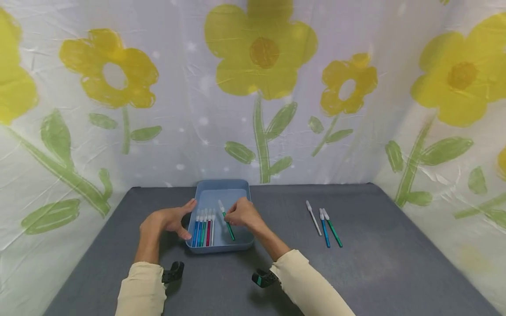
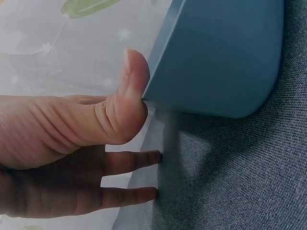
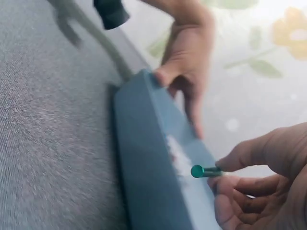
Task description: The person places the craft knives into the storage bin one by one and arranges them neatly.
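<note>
A blue tray (image 1: 223, 193) stands on the dark table, with a row of several capped markers (image 1: 203, 228) in its left part: blue, green, red and white. My right hand (image 1: 244, 213) pinches a green marker (image 1: 230, 230) between thumb and fingertips over the tray's right part, its white cap pointing away. The right wrist view shows the marker's green end (image 3: 197, 171) close up. My left hand (image 1: 166, 220) is at the tray's left side with fingers spread. In the left wrist view its thumb (image 2: 134, 76) touches the tray's rim while straight fingers (image 2: 127, 162) extend outside it.
To the right on the table (image 1: 379, 263) lie a white marker (image 1: 314, 219), a blue marker (image 1: 325, 228) and another green marker (image 1: 333, 228), side by side. A curtain (image 1: 178, 131) with yellow flowers hangs along the table's back edge and sides.
</note>
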The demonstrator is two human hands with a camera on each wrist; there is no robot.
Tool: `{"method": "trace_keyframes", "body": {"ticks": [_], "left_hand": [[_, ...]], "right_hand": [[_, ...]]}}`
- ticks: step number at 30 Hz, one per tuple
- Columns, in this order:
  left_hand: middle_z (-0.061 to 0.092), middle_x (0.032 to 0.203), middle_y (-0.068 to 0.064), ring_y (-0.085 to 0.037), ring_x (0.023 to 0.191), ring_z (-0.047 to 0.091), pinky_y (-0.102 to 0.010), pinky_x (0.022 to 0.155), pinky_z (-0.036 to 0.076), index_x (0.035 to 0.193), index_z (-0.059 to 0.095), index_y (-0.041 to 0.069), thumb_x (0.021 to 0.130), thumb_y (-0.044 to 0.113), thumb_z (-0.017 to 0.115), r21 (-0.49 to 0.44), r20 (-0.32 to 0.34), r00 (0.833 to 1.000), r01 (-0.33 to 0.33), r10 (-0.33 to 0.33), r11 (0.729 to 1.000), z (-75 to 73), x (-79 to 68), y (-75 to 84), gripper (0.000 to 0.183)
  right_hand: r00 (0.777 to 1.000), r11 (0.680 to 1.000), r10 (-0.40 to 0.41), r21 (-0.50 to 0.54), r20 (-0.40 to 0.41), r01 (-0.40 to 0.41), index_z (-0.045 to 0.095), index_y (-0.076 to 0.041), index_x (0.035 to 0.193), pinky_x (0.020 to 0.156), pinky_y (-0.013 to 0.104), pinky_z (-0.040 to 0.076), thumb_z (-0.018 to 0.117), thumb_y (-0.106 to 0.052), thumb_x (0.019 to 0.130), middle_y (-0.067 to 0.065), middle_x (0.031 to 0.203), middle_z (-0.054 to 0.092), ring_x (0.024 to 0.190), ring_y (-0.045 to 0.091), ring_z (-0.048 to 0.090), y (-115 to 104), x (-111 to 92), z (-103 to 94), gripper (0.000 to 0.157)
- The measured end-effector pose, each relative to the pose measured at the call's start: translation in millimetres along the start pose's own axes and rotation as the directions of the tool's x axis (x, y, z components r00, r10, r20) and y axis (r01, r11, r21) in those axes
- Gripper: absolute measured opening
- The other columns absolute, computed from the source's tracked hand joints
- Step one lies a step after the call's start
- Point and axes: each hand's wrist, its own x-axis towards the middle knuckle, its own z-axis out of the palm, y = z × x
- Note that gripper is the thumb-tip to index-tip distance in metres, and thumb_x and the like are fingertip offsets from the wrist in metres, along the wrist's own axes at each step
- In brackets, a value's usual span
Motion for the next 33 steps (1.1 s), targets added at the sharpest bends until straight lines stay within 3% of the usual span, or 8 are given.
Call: {"method": "trace_keyframes", "body": {"ticks": [5,9,14,22,33], "left_hand": [[-0.006,0.175,-0.023,-0.055,0.159,0.011,-0.073,0.123,0.02,0.169,0.002,0.008,0.081,0.029,0.09,0.004,0.008,1.0,-0.001,0.001,1.0,-0.1,1.1,-1.0,0.126],[-0.006,0.175,-0.024,-0.055,0.159,0.011,-0.073,0.123,0.021,0.169,0.001,0.008,0.081,0.029,0.09,0.002,0.004,1.0,-0.01,0.01,1.0,-0.7,0.8,-1.9,0.126],[-0.004,0.175,-0.025,-0.055,0.158,0.014,-0.072,0.122,0.024,0.169,0.002,0.008,0.081,0.029,0.09,0.014,-0.002,1.0,-0.017,0.017,1.0,-0.2,-1.0,-2.9,0.126],[-0.004,0.175,-0.024,-0.054,0.159,0.014,-0.071,0.123,0.022,0.168,0.001,0.008,0.081,0.033,0.09,0.0,0.009,1.0,-0.021,0.021,1.0,3.0,1.4,-6.4,0.127],[-0.004,0.176,-0.022,-0.053,0.16,0.013,-0.07,0.124,0.022,0.168,0.002,0.008,0.081,0.033,0.09,0.017,-0.005,1.0,-0.024,0.024,1.0,1.3,1.2,-3.7,0.127]], "right_hand": [[0.999,0.999,0.03,-0.015,-0.022,-0.03,0.073,0.003,0.065,0.055,0.027,0.041,0.075,-0.006,0.091,0.006,0.06,0.066,0.055,0.012,0.053,1.8,7.7,18.7,0.027],[0.998,0.999,0.035,0.017,-0.05,-0.034,0.074,0.006,0.066,0.051,0.026,0.044,0.077,-0.002,0.087,0.009,0.057,0.066,0.052,0.016,0.06,5.8,12.8,27.5,0.022],[0.995,0.998,0.048,-0.04,-0.085,-0.052,0.079,0.003,0.074,0.051,0.025,0.05,0.083,-0.005,0.083,0.011,0.064,0.075,0.054,0.019,0.071,9.0,17.7,38.7,0.012],[0.996,0.995,0.065,-0.068,-0.055,-0.069,0.08,-0.001,0.074,0.052,0.024,0.05,0.089,-0.01,0.081,0.01,0.064,0.076,0.053,0.018,0.07,8.9,17.5,46.1,0.015],[0.996,0.996,0.071,-0.053,-0.05,-0.073,0.08,-0.001,0.073,0.053,0.027,0.058,0.089,-0.011,0.082,0.011,0.063,0.076,0.054,0.019,0.073,5.3,18.4,45.7,0.016]]}}
